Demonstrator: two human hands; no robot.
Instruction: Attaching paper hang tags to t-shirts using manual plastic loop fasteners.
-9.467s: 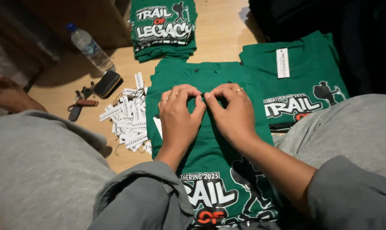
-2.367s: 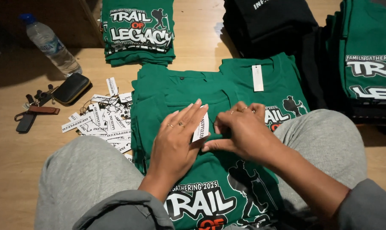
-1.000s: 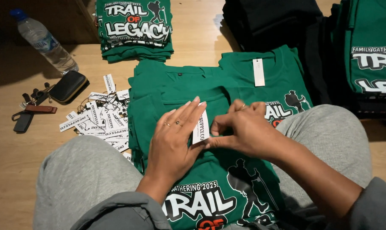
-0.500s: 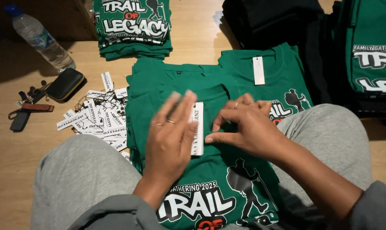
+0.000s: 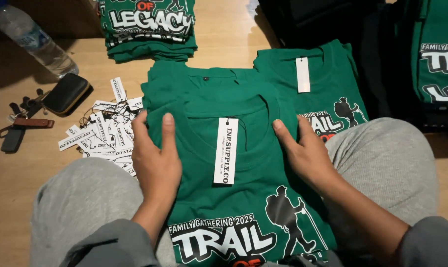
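- Across the lap, on a wooden floor (image 5: 234, 34): green shirt (image 5: 234, 198), collar away from the body, printed front up, lying on a stack of like shirts.
- Down the middle of the chest: white tag (image 5: 226, 151), hung from the collar, lying flat between the two hands — touched by neither.
- At the shirt's left edge: left hand (image 5: 157, 158), flat, palm down, fingers together and stretched out, pressing the cloth.
- At the right edge: right hand (image 5: 305, 151), likewise flat and open, thumb angled inward, nothing pinched.
- Just left of the left hand: heap of loose tags (image 5: 103, 133) — white, with strings.
- Farther left: dark pouch (image 5: 66, 94), keys (image 5: 21, 123), a water bottle (image 5: 34, 39).
- Beyond the collar: a folded pile (image 5: 147, 24); to the right, another tagged shirt (image 5: 313, 84).
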